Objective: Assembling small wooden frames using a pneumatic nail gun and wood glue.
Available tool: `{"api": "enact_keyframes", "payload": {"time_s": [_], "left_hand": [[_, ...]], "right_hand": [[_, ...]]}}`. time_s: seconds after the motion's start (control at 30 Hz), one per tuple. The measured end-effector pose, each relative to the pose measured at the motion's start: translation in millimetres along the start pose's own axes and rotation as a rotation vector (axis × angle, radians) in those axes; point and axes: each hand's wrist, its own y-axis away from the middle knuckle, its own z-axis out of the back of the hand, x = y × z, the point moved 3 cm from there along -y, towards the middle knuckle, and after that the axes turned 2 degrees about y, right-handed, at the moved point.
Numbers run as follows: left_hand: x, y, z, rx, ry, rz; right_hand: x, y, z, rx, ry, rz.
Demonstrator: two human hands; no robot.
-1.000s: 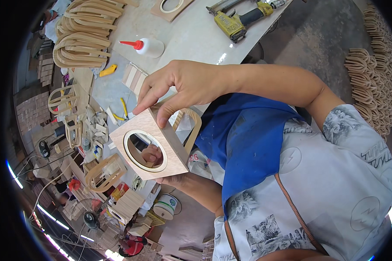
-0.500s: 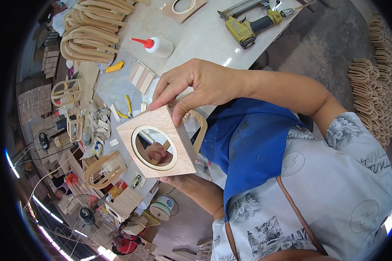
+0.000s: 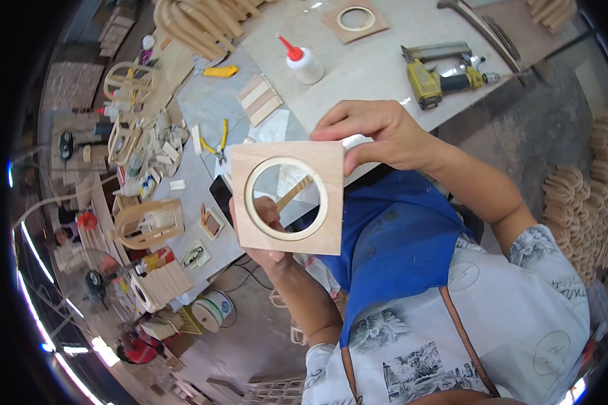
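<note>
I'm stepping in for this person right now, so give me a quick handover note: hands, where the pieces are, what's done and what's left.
Left hand: under and behind the square wood panel, thumb showing through its round hole.
Right hand: pinches the panel's top right corner. The panel is held up off the bench, flat face to the camera.
On the bench: glue bottle, yellow nail gun, a second ringed panel, pliers.
Done: the hole has a light ring fitted around it.
Left: it's joined to nothing yet; finished lantern-like frames stand to the left.
</note>
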Motion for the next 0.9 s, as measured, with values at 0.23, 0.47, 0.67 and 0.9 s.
{"api": "enact_keyframes", "payload": {"time_s": [0.23,0.47,0.67,0.9], "left_hand": [[12.6,-3.0,6.3,-0.056,0.083,-0.014],[13.3,32.0,-21.3,-0.267,0.090,-0.183],[-7.4,25.4,-53.1,-0.310,0.027,-0.166],[-6.8,5.5,-58.4,-0.318,0.147,-0.073]], "right_hand": [[-11.9,0.0,-6.8,-0.027,-0.089,-0.110],[-13.6,-4.5,-22.2,-0.201,-0.091,-0.138],[-12.5,-2.7,-31.6,-0.344,-0.037,-0.102],[-4.2,11.7,-30.8,-0.261,0.109,-0.136]]}}
